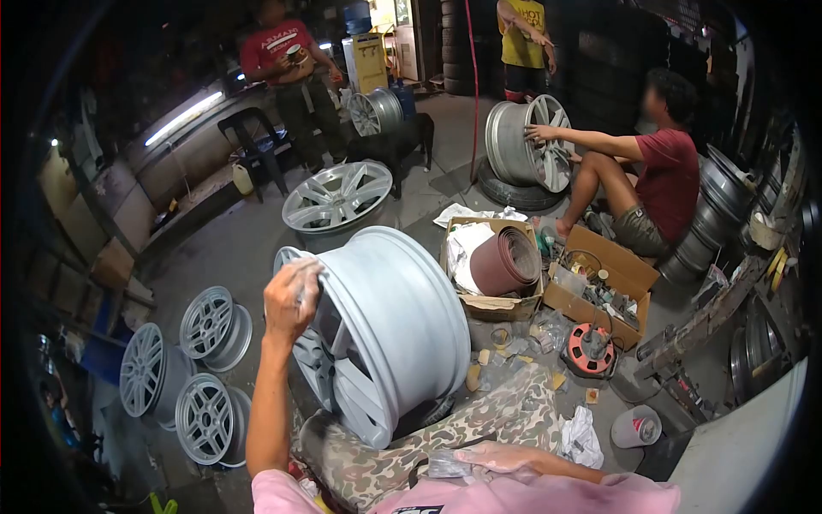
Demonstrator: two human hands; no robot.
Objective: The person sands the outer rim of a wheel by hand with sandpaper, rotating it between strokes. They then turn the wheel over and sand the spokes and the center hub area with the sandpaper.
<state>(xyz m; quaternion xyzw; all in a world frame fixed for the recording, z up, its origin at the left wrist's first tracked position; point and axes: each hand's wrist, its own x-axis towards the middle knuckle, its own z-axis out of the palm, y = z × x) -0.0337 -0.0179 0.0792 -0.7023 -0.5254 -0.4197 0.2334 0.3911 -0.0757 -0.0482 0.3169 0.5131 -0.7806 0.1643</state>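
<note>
A large pale grey wheel rim (402, 300) stands on its side in front of my knees, its spokes facing left. My left hand (294, 295) is closed over the upper left edge of this rim, fingers dusted with pale powder. Down at my lap, my right hand (497, 457) is held close to my pink shirt, away from the rim. Between its thumb and fingers is a small, thin grey piece (449, 465) with a slight sheen; I cannot tell its material. My camouflage trousers (505, 407) lie under and beside the rim.
Smaller rims (205, 418) stand at left, with another rim (338, 197) behind mine. A box (501, 306) holds a brown abrasive roll (507, 261); beside it are a tool box (638, 291) and red cord reel (591, 349). A seated person (676, 171) handles another rim (514, 141).
</note>
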